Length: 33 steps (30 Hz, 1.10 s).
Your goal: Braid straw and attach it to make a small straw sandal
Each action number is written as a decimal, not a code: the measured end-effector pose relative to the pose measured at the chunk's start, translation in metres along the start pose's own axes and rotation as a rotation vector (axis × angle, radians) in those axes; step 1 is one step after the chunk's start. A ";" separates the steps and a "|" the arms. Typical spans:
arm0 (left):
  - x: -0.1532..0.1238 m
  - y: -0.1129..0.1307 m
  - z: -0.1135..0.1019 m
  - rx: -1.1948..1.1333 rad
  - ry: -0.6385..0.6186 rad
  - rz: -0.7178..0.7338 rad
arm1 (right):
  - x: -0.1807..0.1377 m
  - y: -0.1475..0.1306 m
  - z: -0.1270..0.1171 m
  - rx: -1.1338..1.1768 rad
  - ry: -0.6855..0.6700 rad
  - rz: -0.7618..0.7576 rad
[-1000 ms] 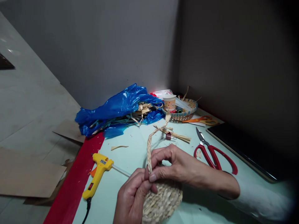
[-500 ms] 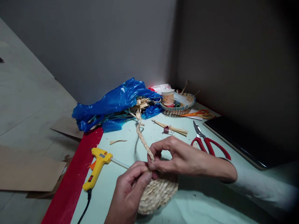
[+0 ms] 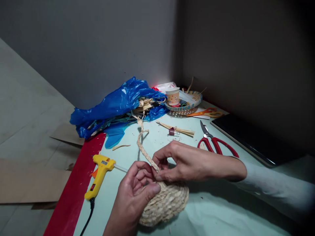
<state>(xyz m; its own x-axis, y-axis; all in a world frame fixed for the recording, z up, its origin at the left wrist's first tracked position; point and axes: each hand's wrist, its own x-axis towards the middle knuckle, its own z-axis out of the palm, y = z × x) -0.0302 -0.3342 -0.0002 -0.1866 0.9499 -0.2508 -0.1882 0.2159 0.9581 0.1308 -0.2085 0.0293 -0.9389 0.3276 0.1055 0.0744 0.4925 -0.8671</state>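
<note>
A round coil of braided straw [image 3: 164, 205] is tilted up off the pale green table, its near side low. My left hand [image 3: 134, 193] grips its upper left edge, the thumb lying on the face and the fingers behind. Just right of it, my right hand [image 3: 179, 164] pinches the straw braid [image 3: 145, 152] where it meets the coil's upper rim. From there the loose braid runs up and away, ending in frayed strips near the blue bag. The fingertips of both hands are partly hidden behind the work.
A yellow glue gun [image 3: 99, 175] lies left, its cord running toward me. Red-handled scissors [image 3: 213, 142] and a black flat device [image 3: 246, 137] lie right. Behind are clipped straw strips [image 3: 182, 130], a blue plastic bag [image 3: 118, 101] and a woven basket [image 3: 184, 109] holding a paper cup [image 3: 172, 96].
The coil has tipped so its face shows at a flatter angle. My left fingers have opened a little and shifted left; the right hand keeps its pinch. The whole view has shifted slightly.
</note>
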 end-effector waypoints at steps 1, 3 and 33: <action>0.000 0.000 0.000 -0.018 -0.002 -0.015 | 0.000 0.000 0.001 -0.012 0.011 -0.008; 0.001 0.000 0.001 -0.048 -0.002 -0.032 | 0.000 0.001 0.003 -0.030 0.027 -0.022; 0.000 -0.003 0.007 0.005 0.177 0.116 | 0.009 0.015 0.026 0.410 0.103 0.050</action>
<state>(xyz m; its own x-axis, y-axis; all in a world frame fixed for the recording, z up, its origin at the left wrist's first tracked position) -0.0226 -0.3329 -0.0019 -0.3734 0.9140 -0.1589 -0.1509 0.1092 0.9825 0.1150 -0.2189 0.0049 -0.8975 0.4320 0.0886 -0.0406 0.1191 -0.9921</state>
